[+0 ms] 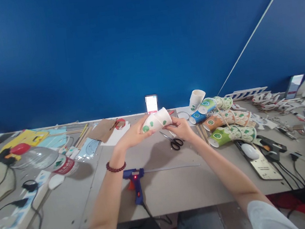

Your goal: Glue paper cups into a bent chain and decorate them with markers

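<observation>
A white paper cup [156, 121] with green leaf prints is tilted above the table, its rim up and to the right. It looks like one cup fitted into another, since a second edge crosses its side. My left hand [136, 134] wraps round the lower left end. At the rim end, my right hand [181, 129] pinches close to the lower edge; its fingertips partly hide the contact. Black-handled scissors [175, 142] lie below my right hand. A blue hot glue gun [136, 186] with a clear glue stick [172, 168] rests nearer to me.
Stacked paper cups [196, 98] and bundled printed cups [228, 118] stand to the right, near a black glue gun [273, 147]. A phone [151, 103] leans on the blue wall. At left are a plastic bottle [56, 163], a power strip [31, 201] and brown paper [102, 130].
</observation>
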The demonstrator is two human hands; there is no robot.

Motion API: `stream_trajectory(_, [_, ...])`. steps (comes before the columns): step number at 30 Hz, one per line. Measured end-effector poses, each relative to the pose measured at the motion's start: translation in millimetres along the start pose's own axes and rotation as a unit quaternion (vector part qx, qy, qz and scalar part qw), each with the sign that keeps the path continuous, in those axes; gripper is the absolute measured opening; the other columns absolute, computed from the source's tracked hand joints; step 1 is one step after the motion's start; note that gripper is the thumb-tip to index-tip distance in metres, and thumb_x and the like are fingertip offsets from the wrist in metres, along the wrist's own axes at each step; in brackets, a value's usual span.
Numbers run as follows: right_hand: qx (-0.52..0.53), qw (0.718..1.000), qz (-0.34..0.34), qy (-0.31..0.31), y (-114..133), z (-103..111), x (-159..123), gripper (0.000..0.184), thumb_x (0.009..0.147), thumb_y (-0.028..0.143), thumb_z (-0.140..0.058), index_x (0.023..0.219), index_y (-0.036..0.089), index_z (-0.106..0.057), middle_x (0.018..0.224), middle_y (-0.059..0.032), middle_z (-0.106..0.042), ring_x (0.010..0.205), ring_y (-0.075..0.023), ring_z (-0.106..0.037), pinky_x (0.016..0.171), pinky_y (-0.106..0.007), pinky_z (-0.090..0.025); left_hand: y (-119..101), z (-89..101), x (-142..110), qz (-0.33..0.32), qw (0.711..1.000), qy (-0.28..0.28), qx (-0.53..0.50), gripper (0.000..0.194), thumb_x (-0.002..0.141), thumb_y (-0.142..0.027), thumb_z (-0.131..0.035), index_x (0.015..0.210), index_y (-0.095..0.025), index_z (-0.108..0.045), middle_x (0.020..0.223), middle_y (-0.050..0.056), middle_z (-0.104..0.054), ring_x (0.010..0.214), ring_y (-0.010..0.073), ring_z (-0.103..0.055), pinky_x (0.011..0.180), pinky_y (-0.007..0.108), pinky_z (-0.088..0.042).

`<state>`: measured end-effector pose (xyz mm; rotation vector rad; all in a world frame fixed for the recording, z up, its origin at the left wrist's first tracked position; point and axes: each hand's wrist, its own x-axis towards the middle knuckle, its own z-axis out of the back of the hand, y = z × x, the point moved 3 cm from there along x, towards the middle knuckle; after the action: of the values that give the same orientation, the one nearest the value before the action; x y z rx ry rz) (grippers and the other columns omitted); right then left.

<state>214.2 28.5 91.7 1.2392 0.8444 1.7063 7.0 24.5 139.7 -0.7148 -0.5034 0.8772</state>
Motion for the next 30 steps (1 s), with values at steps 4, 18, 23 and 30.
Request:
stream_trajectory(4, [-0.013,1.0,0.004,0.012,1.4,1.0,-0.3,0.019,0.073,0.033,-0.071,0.084,0.019,-0.072,0.093,-0.006,-0.073,0.089,-0.0244,-0.066,0.082,-0.035,-0.05,3.4,2.1,-1.9,0.031,0.999,-0.01,0.03,0.068,0.08,-0.058,-0.055,0.139,-0.027,-0.042,0.128,0.009,-0.06,0.105,0.0278,-0.061,0.078,0.034,-0.049])
stream_trajectory(18, [-0.1,0.981,0.087,0.14,29.9,-13.3,-13.2,0.012,0.082,0.029,-0.065,0.078,0.02,-0.072,0.088,-0.0034,-0.07,0.082,-0.0179,-0.064,0.075,-0.027,-0.048,-7.2,-6.1,-1.8,0.042,0.997,-0.052,-0.05,0.054,0.086,-0.056,-0.048,0.131,-0.026,-0.047,0.12,0.007,-0.062,0.094,0.0198,-0.062,0.074,0.03,-0.051])
stream_trajectory(23, [-0.096,0.983,0.086,0.133,37.5,-13.2,-16.1,0.013,0.081,0.031,-0.066,0.076,0.021,-0.071,0.087,-0.0043,-0.07,0.083,-0.02,-0.064,0.075,-0.029,-0.049,-6.3,-10.9,-0.3,0.026,0.995,-0.043,-0.09,0.049,0.084,-0.055,-0.052,0.124,-0.026,-0.053,0.13,0.005,-0.058,0.112,0.0234,-0.056,0.088,0.033,-0.048])
stream_trajectory(30, [-0.08,0.984,0.093,0.129,39.2,-13.9,-17.0,0.015,0.082,0.035,-0.067,0.08,0.021,-0.072,0.095,-0.0066,-0.071,0.088,-0.0221,-0.065,0.079,-0.032,-0.05,-7.8,-8.1,-0.9,0.023,0.993,-0.037,-0.113,0.045,0.084,-0.055,-0.052,0.118,-0.026,-0.057,0.121,0.004,-0.062,0.101,0.0205,-0.06,0.079,0.03,-0.05])
